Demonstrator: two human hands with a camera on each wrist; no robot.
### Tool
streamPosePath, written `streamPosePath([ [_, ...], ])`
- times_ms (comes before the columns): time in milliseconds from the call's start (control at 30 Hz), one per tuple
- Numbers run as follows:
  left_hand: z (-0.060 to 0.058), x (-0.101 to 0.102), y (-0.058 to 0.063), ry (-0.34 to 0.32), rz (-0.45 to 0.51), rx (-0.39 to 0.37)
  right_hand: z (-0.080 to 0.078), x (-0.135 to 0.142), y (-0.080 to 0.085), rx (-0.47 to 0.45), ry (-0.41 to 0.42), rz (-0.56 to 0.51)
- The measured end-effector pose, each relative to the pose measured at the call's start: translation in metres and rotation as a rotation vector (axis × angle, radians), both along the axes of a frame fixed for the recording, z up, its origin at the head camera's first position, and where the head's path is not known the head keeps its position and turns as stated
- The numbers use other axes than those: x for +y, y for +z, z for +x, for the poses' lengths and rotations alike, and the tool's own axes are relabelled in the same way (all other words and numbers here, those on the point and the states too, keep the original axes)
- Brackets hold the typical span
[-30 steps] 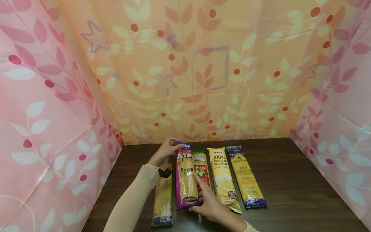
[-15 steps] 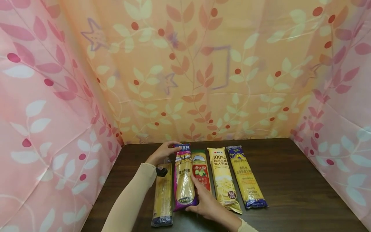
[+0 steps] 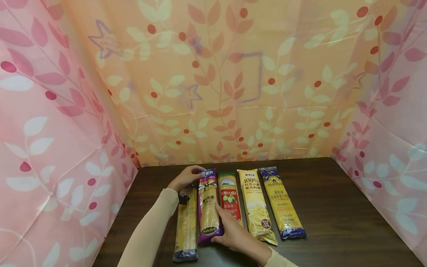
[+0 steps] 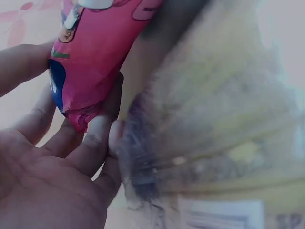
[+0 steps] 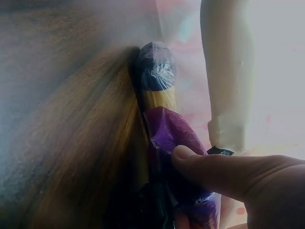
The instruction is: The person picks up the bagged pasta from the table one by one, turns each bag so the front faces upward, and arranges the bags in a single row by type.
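Observation:
A purple-and-pink spaghetti packet [image 3: 209, 207] lies between my two hands, second from the left in a row of pasta packets. Its far end, a pink tip in the left wrist view, is pinched between the thumb and fingers of my left hand [image 3: 184, 179]. My right hand [image 3: 233, 231] grips the near end from the right, its thumb on the purple wrapper [image 5: 174, 133] in the right wrist view. Just left of it, partly under my left wrist, is a clear spaghetti packet with blue ends [image 3: 186, 226]. To the right lies a red-and-green Olivoila packet [image 3: 229, 196], partly covered by my right hand.
A cream-yellow pasta packet [image 3: 257, 207] and a yellow-and-blue spaghetti packet [image 3: 282, 204] lie further right, slightly slanted. All are on a dark wooden table [image 3: 343, 215]. Patterned curtains [image 3: 213, 85] stand behind the table and at both sides.
Both hands have shifted the purple spaghetti packet left and slightly nearer, beside the clear packet. More of the Olivoila packet is uncovered. The other packets stay in place.

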State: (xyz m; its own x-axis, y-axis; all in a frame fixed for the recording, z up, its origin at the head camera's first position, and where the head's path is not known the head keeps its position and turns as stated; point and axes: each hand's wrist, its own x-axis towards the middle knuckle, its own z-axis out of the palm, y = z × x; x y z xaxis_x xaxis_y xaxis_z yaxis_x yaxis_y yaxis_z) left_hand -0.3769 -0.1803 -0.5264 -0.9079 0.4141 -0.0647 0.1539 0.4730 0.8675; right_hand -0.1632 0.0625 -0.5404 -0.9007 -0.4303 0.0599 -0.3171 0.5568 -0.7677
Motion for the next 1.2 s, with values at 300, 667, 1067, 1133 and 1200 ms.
streamPosePath([
  [300,-0.008,-0.004,-0.012,-0.021,-0.114,0.086,-0.004,-0.008,0.001,-0.051,0.003,0.048],
  [667,-0.008,-0.007,-0.012,-0.017,-0.129,0.065,-0.006,-0.015,0.003,-0.070,0.009,0.075],
  [1067,-0.008,-0.002,-0.009,-0.028,-0.170,0.068,-0.006,-0.021,0.001,-0.089,0.003,0.107],
  [1133,-0.006,-0.001,-0.008,-0.024,-0.176,0.067,-0.007,-0.021,0.001,-0.091,0.002,0.110],
  [1200,-0.005,-0.001,-0.008,-0.024,-0.188,0.075,-0.006,-0.022,0.000,-0.091,0.002,0.108],
])
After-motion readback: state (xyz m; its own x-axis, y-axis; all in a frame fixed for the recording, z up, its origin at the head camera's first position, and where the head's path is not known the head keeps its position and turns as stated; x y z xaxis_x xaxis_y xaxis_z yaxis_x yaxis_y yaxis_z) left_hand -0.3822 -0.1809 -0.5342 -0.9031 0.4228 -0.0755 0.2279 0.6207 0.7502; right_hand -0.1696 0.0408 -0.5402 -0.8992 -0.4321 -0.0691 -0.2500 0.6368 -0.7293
